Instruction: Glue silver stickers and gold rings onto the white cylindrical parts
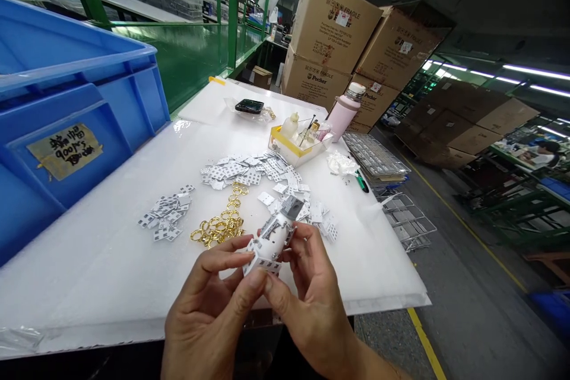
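Observation:
A small white model part (272,238) with silver-grey details and a dark grey block on its upper end is held tilted between both hands. My left hand (211,300) grips its lower left, thumb and fingers closed on the squarish base with dark squares. My right hand (312,291) holds it from the right, the thumb tip beside the left thumb at the base. Just beyond lie a pile of gold rings (218,230) and loose white square plates with dark squares (249,170). A smaller heap of such plates (167,214) is at the left.
A large blue crate (80,130) stands at the left of the white-covered table (111,273). Farther back are a yellow-edged tray with bottles (289,148), a pink flask (344,111) and a black object on plastic (249,106). A green-handled tool (362,181) lies by the right edge; cardboard boxes (332,29) stand behind.

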A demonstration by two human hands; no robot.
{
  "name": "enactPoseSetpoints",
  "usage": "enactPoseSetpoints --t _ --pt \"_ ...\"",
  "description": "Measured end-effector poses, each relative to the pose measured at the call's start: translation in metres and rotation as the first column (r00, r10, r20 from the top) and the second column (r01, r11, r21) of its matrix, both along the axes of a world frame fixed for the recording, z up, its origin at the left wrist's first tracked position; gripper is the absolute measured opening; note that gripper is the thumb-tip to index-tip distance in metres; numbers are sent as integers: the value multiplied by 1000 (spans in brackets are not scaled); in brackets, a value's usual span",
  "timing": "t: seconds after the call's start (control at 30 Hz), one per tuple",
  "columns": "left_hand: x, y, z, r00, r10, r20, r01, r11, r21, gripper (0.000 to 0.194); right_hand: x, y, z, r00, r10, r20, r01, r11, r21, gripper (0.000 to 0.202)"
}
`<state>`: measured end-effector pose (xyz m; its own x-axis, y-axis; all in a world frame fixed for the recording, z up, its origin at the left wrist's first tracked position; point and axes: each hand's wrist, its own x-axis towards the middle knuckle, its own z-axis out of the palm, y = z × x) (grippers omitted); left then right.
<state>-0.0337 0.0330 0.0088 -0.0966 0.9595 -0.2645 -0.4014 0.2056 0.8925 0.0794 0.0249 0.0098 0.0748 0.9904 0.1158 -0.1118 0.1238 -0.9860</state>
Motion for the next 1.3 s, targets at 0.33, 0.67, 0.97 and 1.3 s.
enactPoseSetpoints --t 0.33,0.67,0.97,1.3 --pt "2 5 12 933 -75 352 155 966 -207 23 9 -11 1 872 -141 468 50 978 202 51" --pt "0 7 6 905 -140 401 257 932 -255 17 8 -11 3 766 -309 564 116 929 351 50" --pt "4 4 10 880 -82 468 242 925 -294 12 12 -18 8 760 -280 586 93 940 329 50" --pt "-4 15 3 867 61 494 164 902 -399 20 141 -2 -27 302 -838 454 733 509 452 45"
